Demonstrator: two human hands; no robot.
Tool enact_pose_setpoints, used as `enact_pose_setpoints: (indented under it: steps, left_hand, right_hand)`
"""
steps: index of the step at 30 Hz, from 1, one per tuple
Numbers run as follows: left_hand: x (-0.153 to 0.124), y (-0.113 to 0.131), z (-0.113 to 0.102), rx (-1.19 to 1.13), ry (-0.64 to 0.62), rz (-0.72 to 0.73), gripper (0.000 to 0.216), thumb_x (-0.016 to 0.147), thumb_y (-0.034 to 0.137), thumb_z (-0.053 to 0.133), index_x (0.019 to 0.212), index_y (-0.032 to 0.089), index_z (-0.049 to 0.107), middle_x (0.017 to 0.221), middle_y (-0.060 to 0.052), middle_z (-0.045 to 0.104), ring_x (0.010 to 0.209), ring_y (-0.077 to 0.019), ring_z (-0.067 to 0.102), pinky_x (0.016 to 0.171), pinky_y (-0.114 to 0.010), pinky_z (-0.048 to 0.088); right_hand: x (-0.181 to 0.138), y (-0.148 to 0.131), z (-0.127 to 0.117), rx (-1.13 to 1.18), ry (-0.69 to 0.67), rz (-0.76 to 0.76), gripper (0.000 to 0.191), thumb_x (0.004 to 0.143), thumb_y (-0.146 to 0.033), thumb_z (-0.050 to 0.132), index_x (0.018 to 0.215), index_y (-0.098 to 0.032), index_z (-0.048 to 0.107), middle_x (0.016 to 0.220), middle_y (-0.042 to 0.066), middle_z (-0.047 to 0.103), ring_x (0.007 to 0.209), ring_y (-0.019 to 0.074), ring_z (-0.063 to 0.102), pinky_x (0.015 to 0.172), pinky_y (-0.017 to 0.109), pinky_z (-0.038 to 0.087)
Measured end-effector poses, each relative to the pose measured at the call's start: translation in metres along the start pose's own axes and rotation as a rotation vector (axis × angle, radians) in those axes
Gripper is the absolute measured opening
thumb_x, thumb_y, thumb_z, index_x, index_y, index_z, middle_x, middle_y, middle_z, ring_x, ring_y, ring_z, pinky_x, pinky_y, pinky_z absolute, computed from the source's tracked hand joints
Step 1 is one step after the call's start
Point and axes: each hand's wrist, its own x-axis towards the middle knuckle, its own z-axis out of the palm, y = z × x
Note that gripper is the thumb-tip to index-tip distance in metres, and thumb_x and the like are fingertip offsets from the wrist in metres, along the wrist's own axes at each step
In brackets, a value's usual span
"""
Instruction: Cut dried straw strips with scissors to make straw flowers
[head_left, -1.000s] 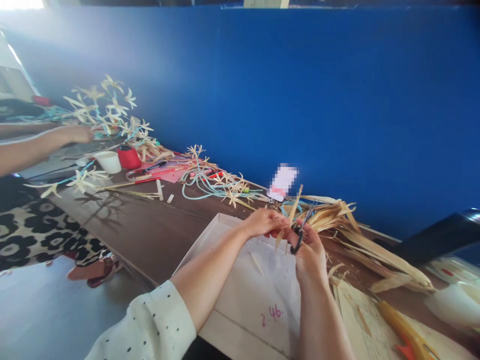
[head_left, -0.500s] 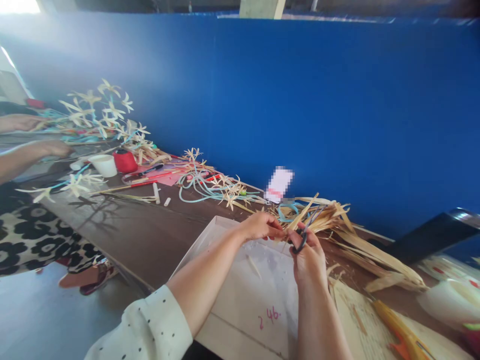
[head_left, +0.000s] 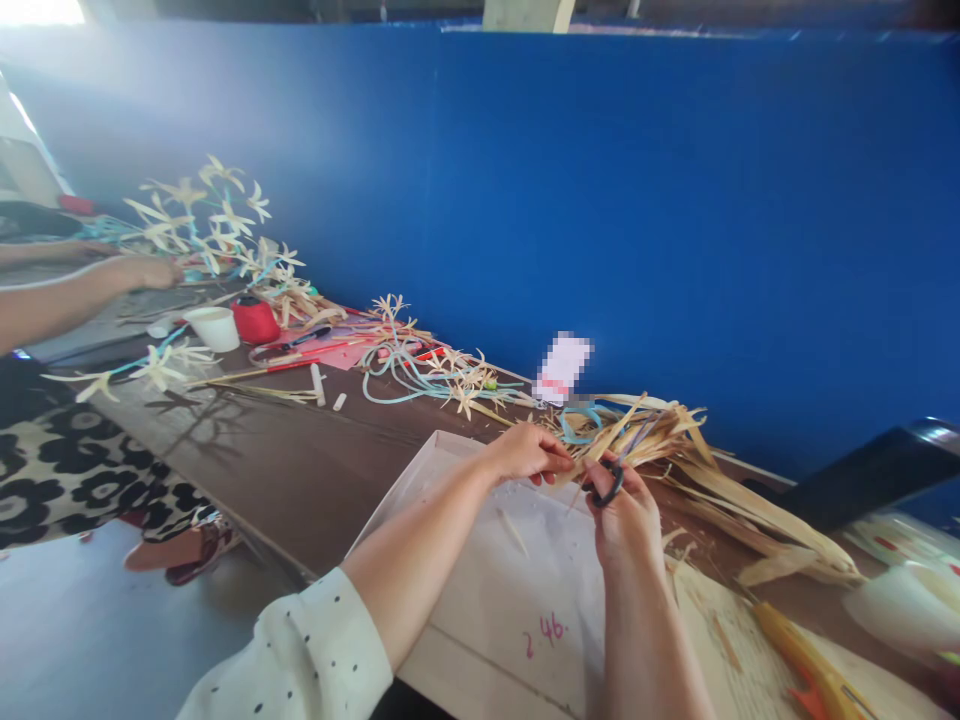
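Over the far edge of a shallow white tray [head_left: 480, 600], my two hands are close together. My left hand [head_left: 529, 455] is closed in a pinch on a small strip of dry husk [head_left: 568, 470], partly hidden by the fingers. My right hand [head_left: 628, 500] grips scissors [head_left: 613, 485] by their black loop handles, with the thumb and fingertips near the strip. The scissor blades point away toward a heap of dry husks [head_left: 667, 440], and I cannot tell whether they are apart. A thin pale sliver [head_left: 512, 530] lies in the tray.
Husk flowers [head_left: 465, 385] with pale blue stems lie along the blue partition [head_left: 675, 200]. Farther left are a white cup [head_left: 214, 328], red thread [head_left: 256, 320] and another person's hands [head_left: 146, 272]. A yellow glue gun [head_left: 814, 665] rests on paper at the right, near a black cylinder [head_left: 870, 470].
The view has shifted slightly. My hands stay near the same spot, with the right one drawn a little away from the left. The other person's hand has moved right, toward the flowers.
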Motion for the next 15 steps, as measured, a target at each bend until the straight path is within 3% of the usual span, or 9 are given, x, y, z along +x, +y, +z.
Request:
enact_pose_setpoints:
  steps: [4,11,15]
  left_hand:
    - [0.0028,-0.0027,0.0009,-0.013,0.017,0.009,0.03,0.066,0.038,0.062,0.081,0.013,0.066,0.056,-0.001,0.058,0.049,-0.0086,0.052,0.05,-0.021,0.044]
    - [0.0023,-0.0001,0.0029,-0.265,-0.093,-0.045,0.037,0.056,0.037,0.071,0.081,0.01,0.063,0.066,-0.003,0.062,0.064,-0.0118,0.06,0.07,-0.029,0.049]
    - [0.0032,0.0007,0.0038,-0.229,-0.071,-0.048,0.037,0.054,0.039,0.071,0.076,0.011,0.063,0.062,-0.002,0.06,0.061,-0.0113,0.059,0.068,-0.029,0.049]
  right_hand:
    - [0.0016,0.0019,-0.0025,-0.019,-0.001,-0.018,0.035,0.054,-0.027,0.077,0.082,-0.018,0.058,0.06,-0.005,0.055,0.045,0.0051,0.042,0.041,0.017,0.027]
    - [-0.0003,-0.0003,-0.0014,-0.069,0.024,-0.023,0.04,0.054,-0.031,0.076,0.087,-0.018,0.058,0.06,-0.005,0.054,0.046,0.0065,0.043,0.041,0.018,0.028]
    - [-0.0015,-0.0012,-0.0013,-0.044,-0.045,-0.005,0.035,0.054,-0.029,0.076,0.082,-0.018,0.058,0.057,-0.005,0.052,0.047,0.0063,0.042,0.041,0.018,0.027]
